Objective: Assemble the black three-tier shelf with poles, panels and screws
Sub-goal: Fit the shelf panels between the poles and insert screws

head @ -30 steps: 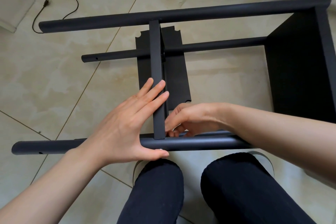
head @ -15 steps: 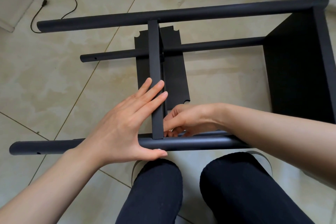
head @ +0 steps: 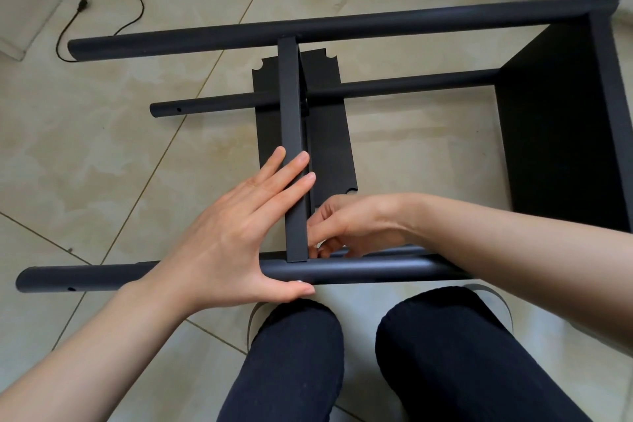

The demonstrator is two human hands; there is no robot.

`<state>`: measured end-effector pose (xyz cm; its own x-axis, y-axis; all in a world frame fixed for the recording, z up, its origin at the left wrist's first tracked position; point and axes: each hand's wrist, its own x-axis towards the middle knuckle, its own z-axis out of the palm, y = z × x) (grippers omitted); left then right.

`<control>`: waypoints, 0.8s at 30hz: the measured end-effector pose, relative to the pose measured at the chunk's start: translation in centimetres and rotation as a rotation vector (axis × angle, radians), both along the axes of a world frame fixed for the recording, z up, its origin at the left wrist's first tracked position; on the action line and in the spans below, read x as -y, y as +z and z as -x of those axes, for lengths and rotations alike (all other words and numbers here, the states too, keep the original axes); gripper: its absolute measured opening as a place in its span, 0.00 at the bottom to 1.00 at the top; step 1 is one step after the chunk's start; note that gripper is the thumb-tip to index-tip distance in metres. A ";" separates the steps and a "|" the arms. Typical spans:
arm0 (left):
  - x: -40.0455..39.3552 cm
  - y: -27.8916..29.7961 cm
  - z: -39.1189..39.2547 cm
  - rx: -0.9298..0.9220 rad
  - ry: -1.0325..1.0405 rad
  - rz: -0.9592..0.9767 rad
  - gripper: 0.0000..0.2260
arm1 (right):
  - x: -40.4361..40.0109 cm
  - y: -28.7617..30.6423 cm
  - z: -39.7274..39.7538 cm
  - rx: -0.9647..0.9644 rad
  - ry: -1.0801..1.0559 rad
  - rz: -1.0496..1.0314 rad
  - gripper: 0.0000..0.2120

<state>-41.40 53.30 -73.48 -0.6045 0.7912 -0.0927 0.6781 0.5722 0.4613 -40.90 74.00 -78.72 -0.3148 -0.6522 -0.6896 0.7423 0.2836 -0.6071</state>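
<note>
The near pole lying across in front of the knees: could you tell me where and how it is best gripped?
Grip the near pole on its bare left stretch, from above, fingers wrapped round it. It lies level and round, and that end is free; the left hand and middle panel crowd its centre.

Right hand's [head: 346, 226] fingertips tucked behind the middle panel's [head: 293, 154] edge, grasp too hidden to tell. Left hand's [head: 236, 236] palm covering the near pole [head: 376, 269] below its fingers. End panel [head: 565, 127] cut off at the right edge.
</note>
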 end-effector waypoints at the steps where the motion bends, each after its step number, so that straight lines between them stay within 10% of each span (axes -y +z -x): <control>1: 0.0 0.0 0.0 0.000 -0.001 0.001 0.50 | -0.1 0.0 0.0 0.000 0.000 0.000 0.07; 24: 0.0 0.0 0.0 0.002 -0.008 -0.009 0.50 | -0.1 -0.2 0.0 -0.007 0.023 -0.024 0.12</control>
